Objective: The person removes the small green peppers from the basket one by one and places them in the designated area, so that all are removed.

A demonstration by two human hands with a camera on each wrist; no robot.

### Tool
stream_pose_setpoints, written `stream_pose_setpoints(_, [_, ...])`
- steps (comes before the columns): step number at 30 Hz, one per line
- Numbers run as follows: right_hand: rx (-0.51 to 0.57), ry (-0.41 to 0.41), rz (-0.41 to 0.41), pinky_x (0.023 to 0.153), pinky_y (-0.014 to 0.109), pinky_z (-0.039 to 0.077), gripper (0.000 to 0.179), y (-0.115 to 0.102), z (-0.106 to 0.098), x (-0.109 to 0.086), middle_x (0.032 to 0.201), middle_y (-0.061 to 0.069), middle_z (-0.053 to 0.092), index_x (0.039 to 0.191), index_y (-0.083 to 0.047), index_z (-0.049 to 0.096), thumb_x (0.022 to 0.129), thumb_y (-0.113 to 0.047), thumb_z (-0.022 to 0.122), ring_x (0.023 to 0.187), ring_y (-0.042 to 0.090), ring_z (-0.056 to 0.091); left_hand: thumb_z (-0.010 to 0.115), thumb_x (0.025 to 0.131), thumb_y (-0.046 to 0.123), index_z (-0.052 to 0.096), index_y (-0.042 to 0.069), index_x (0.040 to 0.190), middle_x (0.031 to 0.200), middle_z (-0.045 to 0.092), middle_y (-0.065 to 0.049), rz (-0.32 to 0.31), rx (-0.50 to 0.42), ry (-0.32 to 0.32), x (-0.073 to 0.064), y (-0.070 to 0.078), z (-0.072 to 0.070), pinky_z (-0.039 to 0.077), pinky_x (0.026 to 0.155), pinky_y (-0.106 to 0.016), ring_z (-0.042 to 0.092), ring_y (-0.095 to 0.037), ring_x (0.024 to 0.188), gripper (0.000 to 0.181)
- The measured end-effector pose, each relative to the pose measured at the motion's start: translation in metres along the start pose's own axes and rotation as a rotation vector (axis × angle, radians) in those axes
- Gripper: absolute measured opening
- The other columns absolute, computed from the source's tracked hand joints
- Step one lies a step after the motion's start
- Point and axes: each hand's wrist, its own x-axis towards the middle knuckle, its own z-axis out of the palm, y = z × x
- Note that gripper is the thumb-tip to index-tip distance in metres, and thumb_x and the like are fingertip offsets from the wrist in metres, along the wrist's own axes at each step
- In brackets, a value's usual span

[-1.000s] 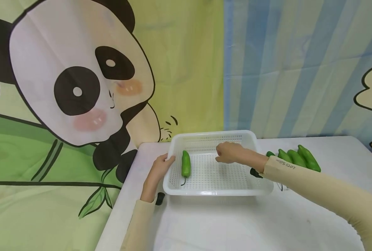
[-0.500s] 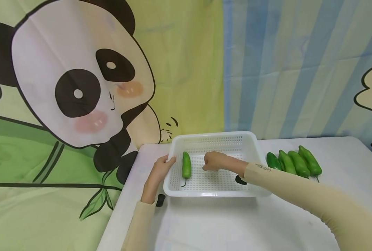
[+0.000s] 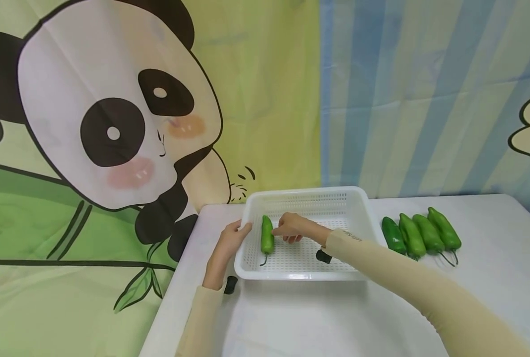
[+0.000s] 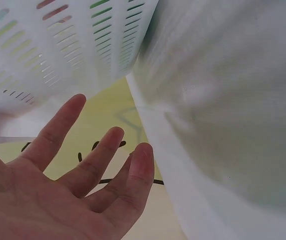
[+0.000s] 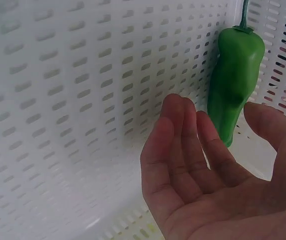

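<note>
A green chili pepper (image 3: 267, 235) lies lengthwise near the left wall of a white perforated plastic basket (image 3: 298, 274). My right hand (image 3: 294, 227) is inside the basket just right of this pepper. The right wrist view shows the fingers (image 5: 175, 150) loosely bent and the thumb apart from them, with the pepper beyond and nothing gripped. My left hand (image 3: 228, 241) holds the basket's left rim, thumb over the edge. In the left wrist view its other fingers (image 4: 62, 130) spread along the outside wall; the thumb is mostly hidden behind the rim.
Several more green chili peppers (image 3: 419, 234) lie side by side on the white table (image 3: 300, 317), right of the basket. Behind the table hangs a printed cloth (image 3: 269, 99) with a panda and stripes.
My right hand has moved left inside the basket, up to the pepper, and its fingers have opened somewhat. The left hand stays at the rim. More of the peppers at right now shows.
</note>
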Motion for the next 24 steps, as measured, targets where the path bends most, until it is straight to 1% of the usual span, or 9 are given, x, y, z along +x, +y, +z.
stream_pose_setpoints(3, [0.013,0.014,0.001,0.076,0.044,0.061,0.042,-0.001,0.006,0.006,0.096,0.018,0.075,0.103,0.000,0.071,0.098,-0.041,0.062,0.084,0.033,0.074,0.054,0.101,0.047,0.058,0.015,0.142,0.107,0.075,-0.014,-0.002,0.004,0.002,-0.002,-0.001,-0.001,0.063,0.065,-0.035,0.075,-0.022,0.080,0.052])
stream_pose_setpoints(6, [0.007,0.041,0.016,0.075,0.044,0.061,0.045,-0.009,0.008,0.009,0.096,0.020,0.074,0.103,0.002,0.071,0.098,-0.042,0.062,0.084,0.034,0.073,0.053,0.102,0.047,0.057,0.016,0.142,0.107,0.075,-0.013,-0.003,0.002,-0.002,-0.004,0.000,-0.002,0.063,0.065,-0.036,0.075,-0.022,0.081,0.051])
stream_pose_setpoints(9, [-0.003,0.072,0.050,0.075,0.044,0.060,0.048,-0.016,0.009,0.016,0.095,0.022,0.074,0.102,0.005,0.071,0.099,-0.042,0.062,0.082,0.034,0.073,0.053,0.102,0.046,0.056,0.016,0.142,0.109,0.074,-0.014,0.003,0.001,-0.008,-0.002,0.001,-0.002,0.063,0.066,-0.036,0.075,-0.022,0.082,0.051])
stream_pose_setpoints(11, [-0.014,0.096,0.066,0.074,0.044,0.060,0.047,-0.018,0.009,0.023,0.094,0.022,0.074,0.096,0.004,0.070,0.098,-0.042,0.063,0.079,0.032,0.072,0.053,0.102,0.047,0.057,0.016,0.142,0.109,0.074,-0.013,0.002,0.003,-0.011,-0.001,0.002,-0.002,0.063,0.066,-0.036,0.075,-0.022,0.082,0.050])
stream_pose_setpoints(14, [-0.013,0.117,0.084,0.073,0.043,0.060,0.042,-0.019,0.011,0.033,0.096,0.021,0.074,0.085,-0.002,0.065,0.097,-0.042,0.064,0.081,0.032,0.073,0.053,0.102,0.047,0.057,0.017,0.142,0.109,0.074,-0.014,-0.004,0.001,-0.014,0.000,0.002,-0.002,0.063,0.066,-0.036,0.075,-0.022,0.082,0.050])
stream_pose_setpoints(16, [-0.020,0.135,0.086,0.066,0.039,0.059,0.041,-0.020,0.011,0.037,0.095,0.020,0.074,0.078,-0.007,0.061,0.096,-0.044,0.065,0.081,0.032,0.074,0.053,0.102,0.047,0.057,0.017,0.142,0.110,0.074,-0.014,-0.006,-0.002,-0.016,0.000,0.002,-0.002,0.063,0.067,-0.036,0.075,-0.022,0.083,0.050])
stream_pose_setpoints(18, [-0.027,0.151,0.090,0.057,0.033,0.054,0.043,-0.021,0.012,0.041,0.094,0.019,0.074,0.076,-0.008,0.060,0.095,-0.046,0.065,0.081,0.032,0.074,0.054,0.102,0.046,0.057,0.016,0.142,0.111,0.073,-0.014,-0.008,-0.009,-0.019,0.000,0.002,-0.002,0.063,0.067,-0.037,0.075,-0.022,0.084,0.050])
stream_pose_setpoints(21, [-0.050,0.179,0.101,0.048,0.026,0.045,0.043,-0.024,0.013,0.043,0.092,0.017,0.075,0.079,-0.008,0.062,0.095,-0.048,0.065,0.080,0.031,0.075,0.053,0.102,0.045,0.057,0.016,0.142,0.112,0.073,-0.014,-0.005,-0.011,-0.022,0.000,0.002,-0.002,0.063,0.068,-0.037,0.075,-0.022,0.085,0.050])
stream_pose_setpoints(24, [-0.072,0.198,0.121,0.047,0.025,0.042,0.041,-0.026,0.013,0.044,0.089,0.014,0.075,0.086,-0.008,0.063,0.094,-0.048,0.066,0.079,0.029,0.074,0.053,0.102,0.046,0.057,0.015,0.142,0.111,0.073,-0.015,-0.002,-0.006,-0.024,0.000,0.002,-0.001,0.063,0.068,-0.037,0.075,-0.022,0.085,0.050])
